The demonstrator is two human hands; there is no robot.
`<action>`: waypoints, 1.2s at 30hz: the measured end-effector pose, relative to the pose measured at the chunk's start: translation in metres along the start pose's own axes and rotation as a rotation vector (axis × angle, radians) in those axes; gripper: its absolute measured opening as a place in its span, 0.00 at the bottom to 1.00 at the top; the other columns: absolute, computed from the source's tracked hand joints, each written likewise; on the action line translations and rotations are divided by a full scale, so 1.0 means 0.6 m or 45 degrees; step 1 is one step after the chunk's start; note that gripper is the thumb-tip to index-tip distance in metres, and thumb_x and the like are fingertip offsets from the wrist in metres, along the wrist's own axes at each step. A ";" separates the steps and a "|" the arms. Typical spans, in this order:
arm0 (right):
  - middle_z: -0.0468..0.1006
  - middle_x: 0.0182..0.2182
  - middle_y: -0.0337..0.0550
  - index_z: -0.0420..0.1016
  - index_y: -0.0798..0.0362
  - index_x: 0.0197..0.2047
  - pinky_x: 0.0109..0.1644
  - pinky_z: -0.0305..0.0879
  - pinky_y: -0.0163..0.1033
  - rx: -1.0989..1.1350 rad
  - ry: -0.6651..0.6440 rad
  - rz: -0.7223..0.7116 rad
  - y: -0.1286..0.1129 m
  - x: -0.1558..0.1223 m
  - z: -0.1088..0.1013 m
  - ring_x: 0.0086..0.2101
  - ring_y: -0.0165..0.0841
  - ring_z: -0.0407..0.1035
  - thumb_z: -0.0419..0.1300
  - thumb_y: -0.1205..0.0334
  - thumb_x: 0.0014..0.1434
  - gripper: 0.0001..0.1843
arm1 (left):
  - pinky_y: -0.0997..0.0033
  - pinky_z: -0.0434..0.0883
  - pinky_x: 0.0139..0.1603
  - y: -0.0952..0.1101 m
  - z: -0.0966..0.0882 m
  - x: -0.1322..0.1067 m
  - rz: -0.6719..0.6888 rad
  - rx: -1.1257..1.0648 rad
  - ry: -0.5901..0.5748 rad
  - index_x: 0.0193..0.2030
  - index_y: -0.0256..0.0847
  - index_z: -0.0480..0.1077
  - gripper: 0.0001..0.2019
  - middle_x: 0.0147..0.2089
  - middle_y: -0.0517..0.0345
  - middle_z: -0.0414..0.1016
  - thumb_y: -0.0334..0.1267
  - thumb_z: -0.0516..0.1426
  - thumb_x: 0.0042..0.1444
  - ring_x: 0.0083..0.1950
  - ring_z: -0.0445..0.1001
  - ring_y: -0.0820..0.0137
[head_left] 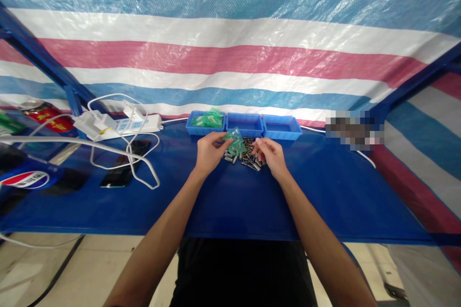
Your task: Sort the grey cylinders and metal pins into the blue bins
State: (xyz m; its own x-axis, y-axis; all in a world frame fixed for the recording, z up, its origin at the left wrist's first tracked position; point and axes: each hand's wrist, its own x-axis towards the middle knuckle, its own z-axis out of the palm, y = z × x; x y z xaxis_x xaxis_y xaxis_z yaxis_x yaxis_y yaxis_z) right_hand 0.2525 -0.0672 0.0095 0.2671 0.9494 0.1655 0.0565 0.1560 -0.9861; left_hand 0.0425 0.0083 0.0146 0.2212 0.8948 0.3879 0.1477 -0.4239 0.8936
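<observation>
My left hand [211, 152] pinches a green translucent plastic packet [236, 143] between thumb and fingers, over a small pile on the blue table. The pile holds brass-coloured screws [248, 159] and short silver metal cylinders [257, 166]. At the pile's right side is my right hand [271, 154], its thumb and fingertips drawn together; whatever may be between them is too small to make out. Behind my left hand, a blue tray [205, 131] holds more green packets [212, 118].
Two more blue trays, a middle tray [245, 133] and a right tray [283, 134], stand beside the first. Leftward on the table [234, 211] are a white power strip [144, 124], tangled white cables [153, 172], a dark phone [120, 172], a Pepsi bottle [29, 177] and a red can [50, 117].
</observation>
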 end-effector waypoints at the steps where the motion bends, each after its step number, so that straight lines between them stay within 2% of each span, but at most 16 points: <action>1: 0.80 0.25 0.40 0.80 0.51 0.36 0.20 0.57 0.34 -0.003 -0.013 -0.005 0.000 -0.001 0.001 0.18 0.27 0.63 0.65 0.35 0.59 0.25 | 0.65 0.79 0.39 0.002 0.004 -0.001 -0.078 -0.146 -0.028 0.44 0.38 0.81 0.19 0.39 0.50 0.84 0.51 0.69 0.54 0.37 0.81 0.63; 3: 0.80 0.26 0.40 0.80 0.51 0.38 0.19 0.56 0.34 -0.011 -0.056 -0.011 -0.001 -0.003 0.003 0.18 0.27 0.63 0.65 0.35 0.60 0.25 | 0.65 0.79 0.36 0.006 0.012 -0.003 -0.212 -0.368 -0.097 0.40 0.36 0.80 0.22 0.33 0.53 0.83 0.52 0.73 0.47 0.32 0.80 0.65; 6: 0.79 0.24 0.39 0.80 0.51 0.38 0.19 0.56 0.34 -0.044 -0.120 -0.018 0.000 -0.007 0.006 0.18 0.27 0.63 0.68 0.36 0.57 0.25 | 0.67 0.78 0.34 0.011 0.020 -0.007 -0.311 -0.500 -0.197 0.35 0.36 0.79 0.23 0.31 0.54 0.83 0.51 0.76 0.40 0.28 0.79 0.68; 10: 0.69 0.16 0.34 0.77 0.51 0.29 0.20 0.55 0.35 -0.113 -0.217 -0.052 -0.003 -0.012 0.009 0.16 0.28 0.59 0.68 0.37 0.57 0.25 | 0.69 0.77 0.33 0.013 0.025 -0.010 -0.358 -0.567 -0.267 0.33 0.36 0.79 0.22 0.30 0.55 0.83 0.48 0.77 0.37 0.28 0.78 0.69; 14: 0.67 0.14 0.34 0.74 0.52 0.23 0.20 0.54 0.35 -0.147 -0.203 -0.092 -0.008 -0.012 0.009 0.16 0.27 0.57 0.68 0.37 0.58 0.27 | 0.72 0.75 0.31 0.009 0.027 -0.015 -0.356 -0.527 -0.330 0.35 0.35 0.80 0.21 0.30 0.55 0.82 0.50 0.75 0.43 0.27 0.77 0.71; 21: 0.75 0.18 0.38 0.74 0.52 0.24 0.20 0.55 0.33 -0.143 -0.106 -0.102 0.004 -0.008 0.003 0.17 0.26 0.60 0.68 0.38 0.58 0.27 | 0.76 0.67 0.25 0.013 0.028 -0.028 -0.277 -0.245 -0.590 0.31 0.33 0.79 0.20 0.25 0.55 0.78 0.52 0.69 0.55 0.25 0.74 0.72; 26: 0.73 0.18 0.37 0.72 0.52 0.23 0.21 0.55 0.33 -0.152 -0.081 -0.132 0.005 -0.007 0.005 0.17 0.26 0.59 0.67 0.38 0.60 0.27 | 0.78 0.63 0.22 0.023 0.028 -0.027 -0.283 -0.269 -0.605 0.29 0.34 0.76 0.22 0.22 0.57 0.76 0.55 0.67 0.56 0.21 0.69 0.76; 31: 0.72 0.17 0.36 0.73 0.52 0.24 0.20 0.55 0.33 -0.113 -0.073 -0.096 0.003 -0.007 0.011 0.17 0.26 0.59 0.67 0.37 0.59 0.27 | 0.77 0.64 0.23 0.022 0.028 -0.024 -0.297 -0.248 -0.546 0.25 0.35 0.74 0.24 0.20 0.57 0.74 0.56 0.67 0.56 0.20 0.70 0.75; 36: 0.71 0.16 0.35 0.74 0.52 0.26 0.20 0.56 0.33 -0.096 -0.088 -0.075 0.004 -0.007 0.012 0.17 0.26 0.59 0.66 0.37 0.60 0.26 | 0.77 0.66 0.25 0.015 0.030 -0.022 -0.276 -0.316 -0.557 0.28 0.35 0.74 0.22 0.23 0.58 0.74 0.55 0.67 0.57 0.23 0.71 0.75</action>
State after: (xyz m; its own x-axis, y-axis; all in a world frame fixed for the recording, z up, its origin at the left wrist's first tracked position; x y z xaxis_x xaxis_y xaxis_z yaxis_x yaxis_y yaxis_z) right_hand 0.2448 -0.0688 0.0062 0.1942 0.9561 0.2197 0.1431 0.1939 -0.9705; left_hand 0.0584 -0.0096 0.0133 0.5988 0.7938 0.1059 0.0141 -0.1427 0.9897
